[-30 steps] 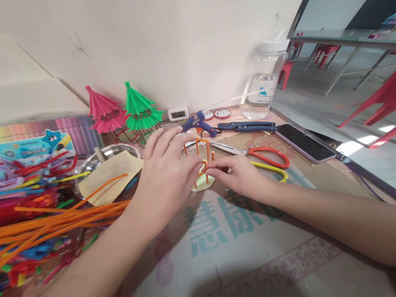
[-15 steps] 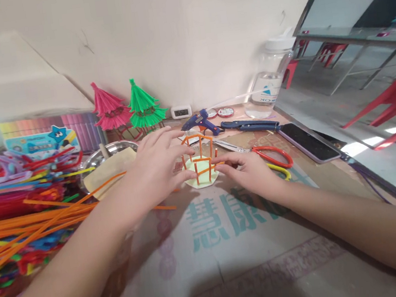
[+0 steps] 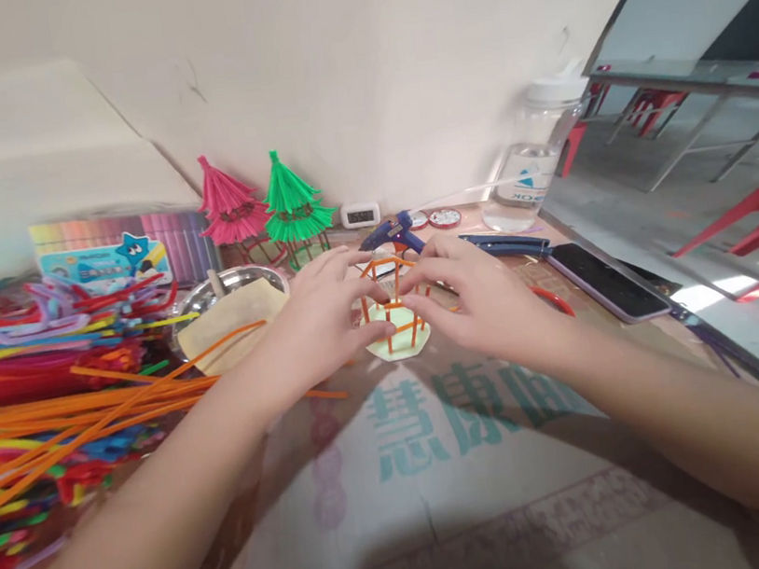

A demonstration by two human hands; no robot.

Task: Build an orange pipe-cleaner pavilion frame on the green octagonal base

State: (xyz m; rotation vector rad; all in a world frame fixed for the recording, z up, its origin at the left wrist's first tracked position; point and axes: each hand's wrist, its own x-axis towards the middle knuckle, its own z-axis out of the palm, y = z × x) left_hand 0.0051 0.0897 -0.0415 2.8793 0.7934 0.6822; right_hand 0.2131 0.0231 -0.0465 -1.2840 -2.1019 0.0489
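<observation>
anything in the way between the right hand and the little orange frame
Nothing visible stands between the right hand and the orange frame; its fingertips are at the frame's right side. The blue glue gun lies beyond.

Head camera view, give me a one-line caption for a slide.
Two bare hands at a small orange frame on a pale green base, two tree-like figures behind.

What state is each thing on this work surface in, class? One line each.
Orange pipe-cleaner frame: upright on its pale green base, between both hands.
Green pipe-cleaner tree: standing.
White digital clock: display showing digits.
Clear plastic bottle: upright, white lid on, partly filled.
Black-screened phone: face up, screen dark.
Shiny metal bowl: partly covered by a beige sheet.
</observation>
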